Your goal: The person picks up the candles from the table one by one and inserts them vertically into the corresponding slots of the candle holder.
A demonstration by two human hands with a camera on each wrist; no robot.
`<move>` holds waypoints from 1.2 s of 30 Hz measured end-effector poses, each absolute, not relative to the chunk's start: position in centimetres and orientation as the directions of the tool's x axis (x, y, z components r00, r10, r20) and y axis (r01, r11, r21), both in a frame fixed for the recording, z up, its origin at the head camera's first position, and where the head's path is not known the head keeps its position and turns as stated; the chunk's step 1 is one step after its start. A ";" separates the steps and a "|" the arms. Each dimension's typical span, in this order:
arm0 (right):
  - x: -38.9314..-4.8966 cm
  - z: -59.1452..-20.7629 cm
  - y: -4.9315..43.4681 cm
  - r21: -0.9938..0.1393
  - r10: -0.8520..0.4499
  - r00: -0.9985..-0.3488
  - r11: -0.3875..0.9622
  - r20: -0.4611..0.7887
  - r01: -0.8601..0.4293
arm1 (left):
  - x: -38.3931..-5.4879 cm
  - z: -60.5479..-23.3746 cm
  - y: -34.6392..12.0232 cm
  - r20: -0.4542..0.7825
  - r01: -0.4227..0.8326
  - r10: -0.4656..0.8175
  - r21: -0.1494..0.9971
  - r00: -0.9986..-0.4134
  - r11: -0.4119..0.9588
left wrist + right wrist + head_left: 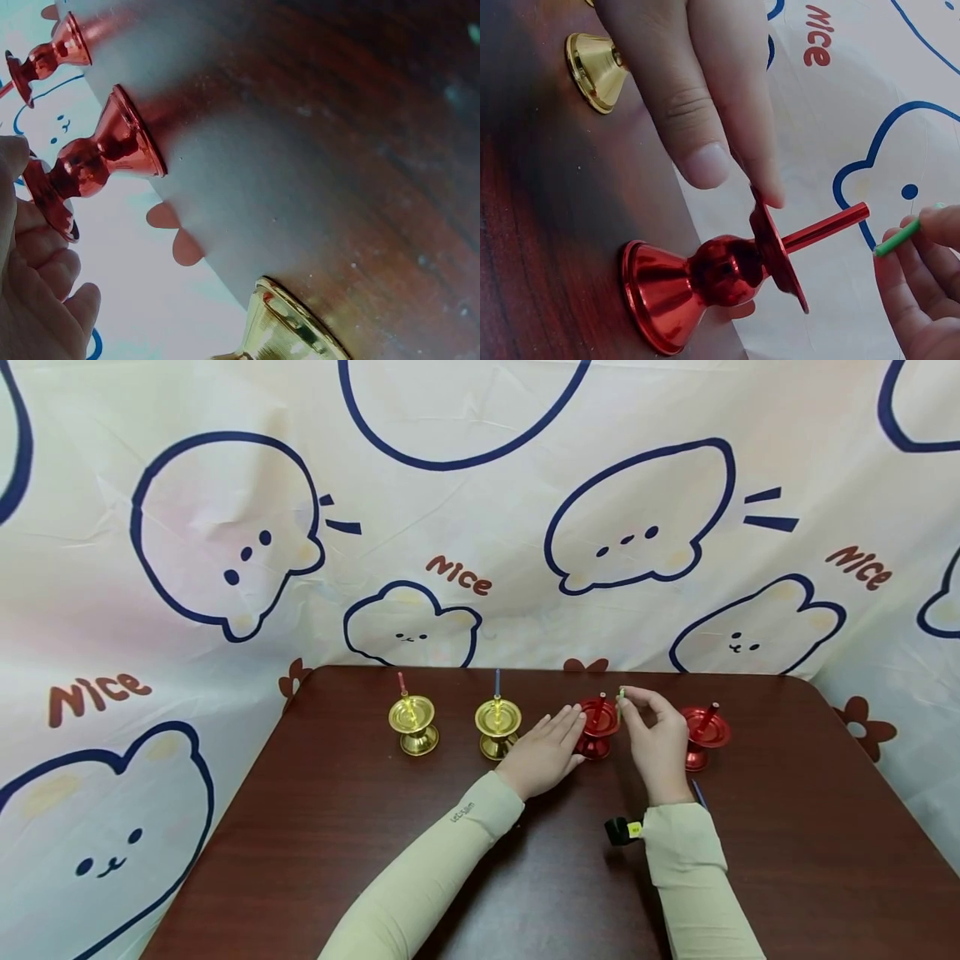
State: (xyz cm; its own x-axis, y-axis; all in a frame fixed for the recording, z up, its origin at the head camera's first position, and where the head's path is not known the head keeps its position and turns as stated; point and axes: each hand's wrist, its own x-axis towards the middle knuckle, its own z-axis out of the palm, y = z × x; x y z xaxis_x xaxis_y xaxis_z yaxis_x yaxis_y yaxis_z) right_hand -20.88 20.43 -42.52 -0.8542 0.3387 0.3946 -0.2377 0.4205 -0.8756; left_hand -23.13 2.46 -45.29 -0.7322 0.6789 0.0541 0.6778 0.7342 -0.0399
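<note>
My right hand (660, 739) pinches a small green candle (900, 240) between thumb and fingertips, just to the right of a red metal candle holder (731, 270). A thin red candle (829, 227) stands upright in that holder's dish. The left hand (543, 752) lies at the holder's left side, its fingers fairly straight, with a fingertip touching the dish rim (780, 262). To the right, beyond the right hand, is another red candle holder (697, 752) with a red candle (707, 717) leaning in it.
Two gold candle holders stand to the left, one with a pink candle (402, 683), the other with a blue candle (497, 682). A blue stick (699, 794) lies by the right wrist. A black device (618, 832) sits at the right sleeve. Printed cloth hangs behind the table (337, 827).
</note>
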 end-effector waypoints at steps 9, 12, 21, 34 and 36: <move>-21.6 -41.9 20.0 -0.855 0.322 -0.828 0.413 0.460 -0.314 | -23.1 -45.5 2.5 0.054 0.678 0.680 -0.051 -0.731 0.733; -22.0 -41.8 19.9 -0.848 0.319 -0.821 0.415 0.474 -0.329 | -23.1 -45.5 2.5 0.057 0.676 0.679 -0.057 -0.732 0.734; -22.6 -41.5 19.8 -0.831 0.308 -0.811 0.435 0.498 -0.346 | -23.2 -45.5 2.5 0.063 0.673 0.675 -0.055 -0.735 0.738; -23.0 -41.1 19.6 -0.842 0.297 -0.827 0.423 0.478 -0.335 | -23.2 -45.5 2.6 0.070 0.674 0.677 -0.065 -0.732 0.736; -23.1 -41.1 19.6 -0.842 0.296 -0.824 0.418 0.482 -0.342 | -23.2 -45.5 2.6 0.066 0.673 0.676 -0.065 -0.734 0.737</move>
State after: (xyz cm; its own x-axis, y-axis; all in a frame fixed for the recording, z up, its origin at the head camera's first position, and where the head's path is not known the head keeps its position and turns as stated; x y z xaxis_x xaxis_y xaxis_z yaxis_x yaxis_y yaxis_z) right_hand -23.06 19.56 -41.13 -0.8245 0.2960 0.4823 -0.3424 0.4177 -0.8416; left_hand -23.15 2.58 -45.45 -0.7336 0.6764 0.0656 0.6733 0.7365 -0.0648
